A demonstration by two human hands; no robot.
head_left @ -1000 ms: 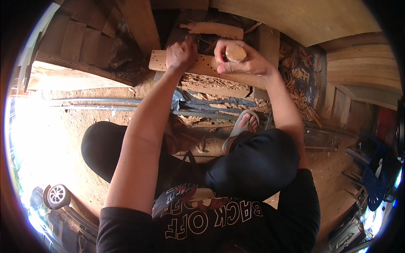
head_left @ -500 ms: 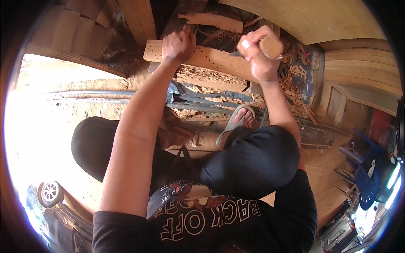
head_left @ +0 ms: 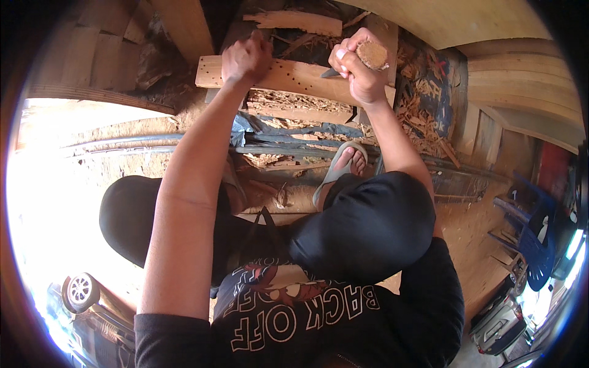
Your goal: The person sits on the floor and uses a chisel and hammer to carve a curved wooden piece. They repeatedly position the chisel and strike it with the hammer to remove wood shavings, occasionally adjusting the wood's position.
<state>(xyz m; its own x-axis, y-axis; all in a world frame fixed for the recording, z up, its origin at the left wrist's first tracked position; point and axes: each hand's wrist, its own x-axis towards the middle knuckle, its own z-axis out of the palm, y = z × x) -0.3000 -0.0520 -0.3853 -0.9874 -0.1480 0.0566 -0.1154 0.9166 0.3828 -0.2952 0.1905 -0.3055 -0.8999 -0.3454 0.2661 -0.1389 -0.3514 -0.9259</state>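
A narrow light-brown wooden board point(head_left: 291, 75) dotted with several small dark holes lies crosswise ahead of me. My left hand point(head_left: 246, 59) is closed over its left part, the curled fingers at the far edge; the fingertips are hidden. Closed in a fist, my right hand point(head_left: 363, 73) grips a wooden-handled tool point(head_left: 372, 55) above the right part of the board. The tool's thick, round, frayed wooden end faces up. A dark tapered metal part points left from beneath the fist, close over the board; whether it touches cannot be told.
Rough, splintered wood point(head_left: 300, 109) and loose chips point(head_left: 423, 122) lie around the board. Dark pipes or rods point(head_left: 282, 150) run across nearer my sandalled foot point(head_left: 343, 168). A large panel point(head_left: 454, 21) leans in at the upper right. A blue plastic chair point(head_left: 537, 251) stands at the right.
The whole view has shifted slightly, so the board and both hands appear further left. The right fist with the tool looks lower over the board. Both hands keep their grip.
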